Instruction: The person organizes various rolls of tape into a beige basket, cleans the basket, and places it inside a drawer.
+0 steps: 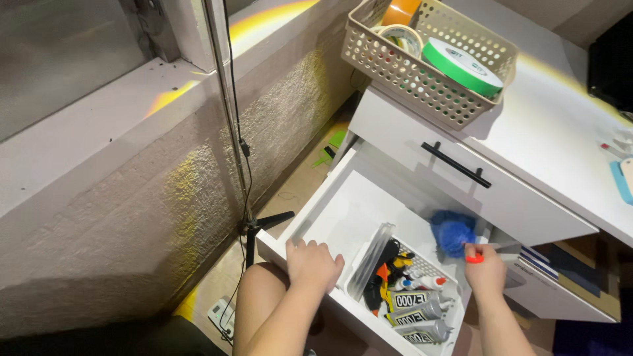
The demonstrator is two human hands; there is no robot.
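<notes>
1. Left hand (pixel 312 262): rests on the front edge of the open white drawer (pixel 343 211), fingers curled over the rim and pressed together, nothing pinched between them.
2. Right hand (pixel 484 267): reaches into the drawer at its right side and pinches a small red-orange object (pixel 474 258); what that object is cannot be told. The hand lies just beside a blue fuzzy bundle (pixel 453 232) at the back right of the drawer.
3. Clear tray (pixel 369 264): stands inside the drawer, between the two hands, and holds grey glue tubes (pixel 419 310) with black lettering at its near end, small white bottles (pixel 422 283) with coloured caps, and black, yellow and orange items further back.
4. Left half of the drawer floor: bare white.
5. Closed drawer (pixel 461 191): directly above the open one, with a black bar handle (pixel 456 165).
6. White surface (pixel 560 125): carries a beige perforated basket (pixel 422 82) at its left end, holding a green tape roll (pixel 461 66), a pale tape roll (pixel 401 39) and an orange roll (pixel 402 10).
7. Tripod (pixel 254 227): stands on the floor against the rough wall, left of the drawer, with a cable running down its pole.
</notes>
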